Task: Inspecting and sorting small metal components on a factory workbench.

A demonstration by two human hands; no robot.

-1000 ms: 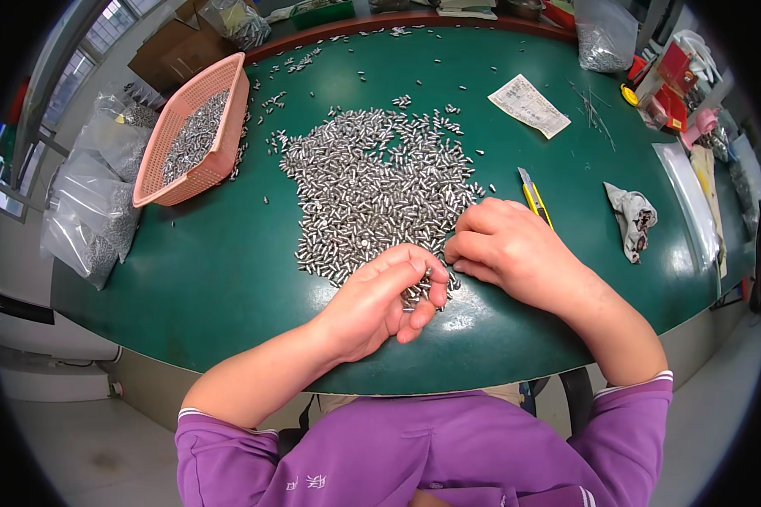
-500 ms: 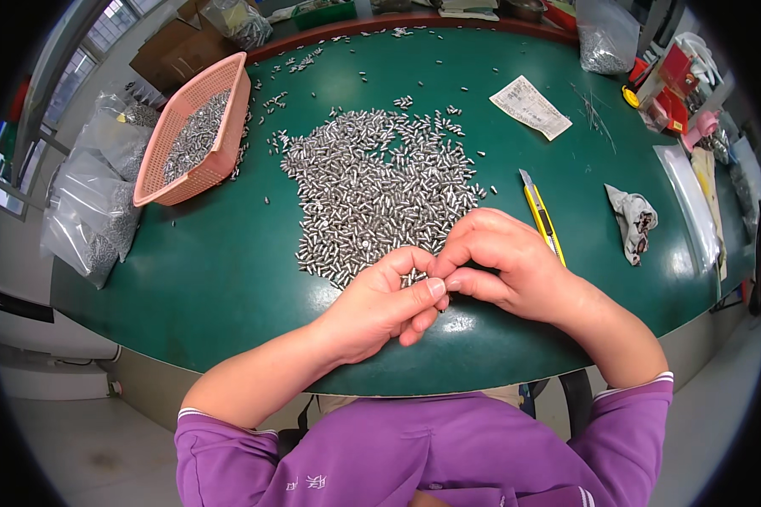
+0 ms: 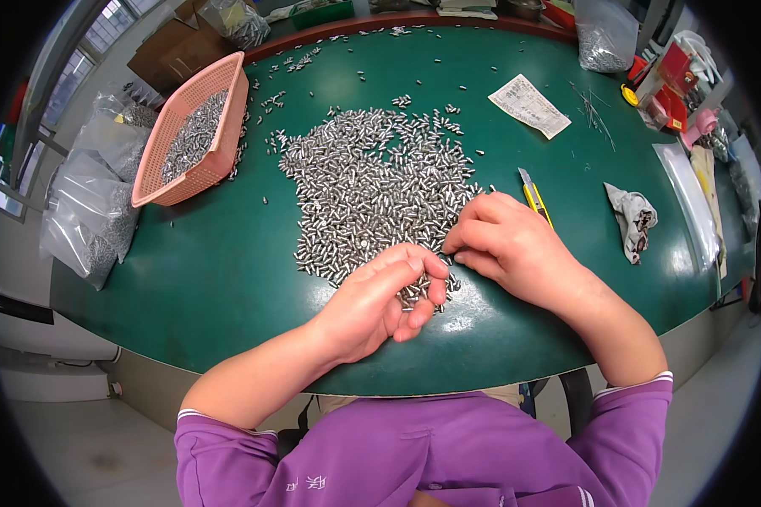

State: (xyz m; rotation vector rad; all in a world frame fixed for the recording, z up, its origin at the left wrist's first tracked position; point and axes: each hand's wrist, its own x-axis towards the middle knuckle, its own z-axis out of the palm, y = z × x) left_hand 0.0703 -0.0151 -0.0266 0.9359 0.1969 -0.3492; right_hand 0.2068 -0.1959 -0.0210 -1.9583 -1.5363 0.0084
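Note:
A wide heap of small silvery metal pins with rounded ends covers the middle of the green table. My left hand rests at the heap's near edge, fingers curled round toward the thumb in a loose ring. Metal pins show in the gap of that ring; whether they lie in the palm or on the table behind, I cannot tell. Just to its right, my right hand is at the heap's right edge with thumb and fingertips drawn together. Anything between those fingertips is hidden or too small to make out.
A pink plastic basket of pins stands left, beside clear bags of metal parts. A yellow box cutter lies beyond my right hand, its blade out. Farther right are a paper slip, thin wires and a crumpled stained cloth.
My hands, fingertips together before, have come apart. The right hand has shifted up toward the pile's edge and covers more of the box cutter; the left thumb has drawn back from the fingertips.

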